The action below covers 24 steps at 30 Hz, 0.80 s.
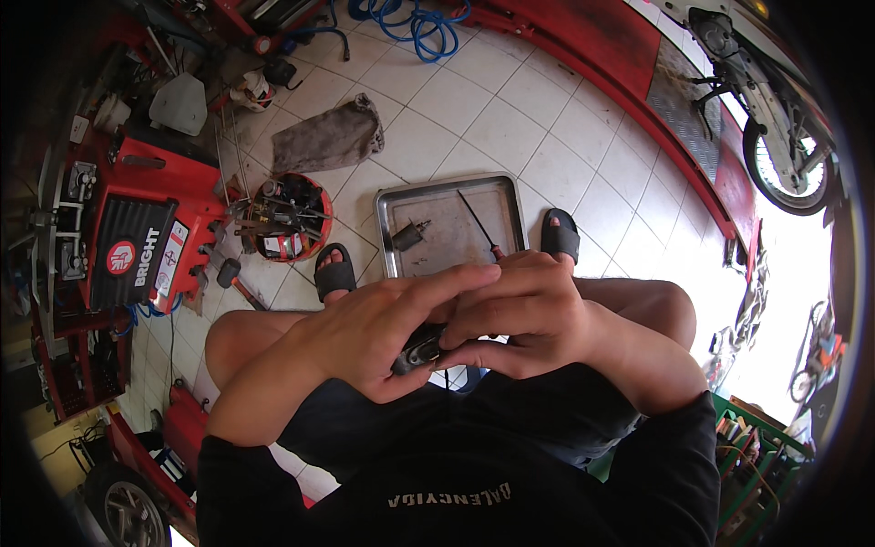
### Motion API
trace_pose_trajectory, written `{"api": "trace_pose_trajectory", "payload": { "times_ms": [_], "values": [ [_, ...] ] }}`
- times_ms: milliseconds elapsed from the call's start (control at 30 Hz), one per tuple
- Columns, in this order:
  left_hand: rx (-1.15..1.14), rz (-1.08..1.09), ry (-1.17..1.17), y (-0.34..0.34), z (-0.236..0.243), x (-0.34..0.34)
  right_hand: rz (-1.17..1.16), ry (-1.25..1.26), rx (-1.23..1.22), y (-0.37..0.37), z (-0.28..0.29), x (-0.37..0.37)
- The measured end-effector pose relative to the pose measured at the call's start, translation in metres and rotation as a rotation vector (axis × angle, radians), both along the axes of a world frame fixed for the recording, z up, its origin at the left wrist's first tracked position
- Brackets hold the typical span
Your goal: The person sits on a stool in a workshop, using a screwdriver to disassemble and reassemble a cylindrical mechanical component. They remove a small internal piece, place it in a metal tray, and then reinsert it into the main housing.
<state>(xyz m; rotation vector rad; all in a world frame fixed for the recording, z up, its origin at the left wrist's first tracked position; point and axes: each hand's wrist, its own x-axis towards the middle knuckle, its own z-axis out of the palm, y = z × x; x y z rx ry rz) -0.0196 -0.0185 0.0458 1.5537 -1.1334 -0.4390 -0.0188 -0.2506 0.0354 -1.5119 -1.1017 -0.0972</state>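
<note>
In front of my lap, a small dark metal part (418,351) with a shiny rounded edge sits between my hands. My left hand (369,333) curls around it from the left, thumb below and fingers over the top. From the right, my right hand (524,314) closes on the same part, its thumb and bent fingers pressed near its end. The fingers cover most of it, so its full shape is hidden. Just beyond the hands, a metal tray (381,223) lies on the floor, holding a dark cylindrical part (409,235) and a long thin screwdriver (476,219).
Left of the tray stands a red basin (325,205) full of tools, with a hammer (239,281) nearby. A grey rag (324,137) lies beyond. A red machine (118,219) fills the left; a red lift platform (629,64) and a motorcycle (784,137) occupy the far right.
</note>
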Motion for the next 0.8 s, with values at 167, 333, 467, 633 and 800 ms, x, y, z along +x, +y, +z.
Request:
{"api": "trace_pose_trajectory", "payload": {
  "times_ms": [167, 333, 467, 633, 800],
  "values": [
    [-0.018, 0.008, -0.003, 0.0006, -0.0027, -0.0007, -0.013, 0.005, -0.035, -0.0008, 0.0039, -0.0012],
    [-0.035, 0.024, -0.018, 0.0001, -0.0056, -0.0021, -0.014, 0.007, -0.031, -0.0009, 0.0024, -0.0013],
    [-0.019, -0.009, -0.007, 0.0, -0.0026, 0.0004, -0.017, 0.048, -0.005, 0.0008, 0.0039, -0.0023],
    [-0.048, 0.028, -0.05, -0.0015, -0.0034, -0.0011, 0.023, 0.022, -0.036, -0.0035, 0.0045, 0.001],
    [-0.04, 0.03, -0.057, -0.0014, -0.0024, -0.0009, -0.05, -0.055, 0.001, 0.0009, 0.0033, -0.0037]
  ]
}}
